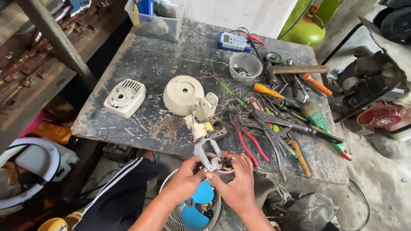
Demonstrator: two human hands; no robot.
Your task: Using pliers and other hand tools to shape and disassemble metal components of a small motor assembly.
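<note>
My left hand (pixel 185 179) and my right hand (pixel 238 182) meet at the near edge of the worn dark table (pixel 171 68). Together they grip a small fan motor (pixel 214 161) with a grey metal bracket that rises toward the table. A cream gear piece (pixel 198 128) sits just above the bracket. Below my hands lies a wire fan guard with a blue blade (pixel 195 209). A round cream fan housing (pixel 183 94) rests on the table ahead, and a cream vented rear cover (pixel 125 97) lies to its left.
Red-handled pliers (pixel 249 143), screwdrivers, a brush, shears and a hammer (pixel 299 69) crowd the table's right half. A plastic bowl (pixel 245 65), a blue multimeter (pixel 233 42) and a clear bin (pixel 155 22) stand at the back. A green gas cylinder (pixel 305 26) stands behind.
</note>
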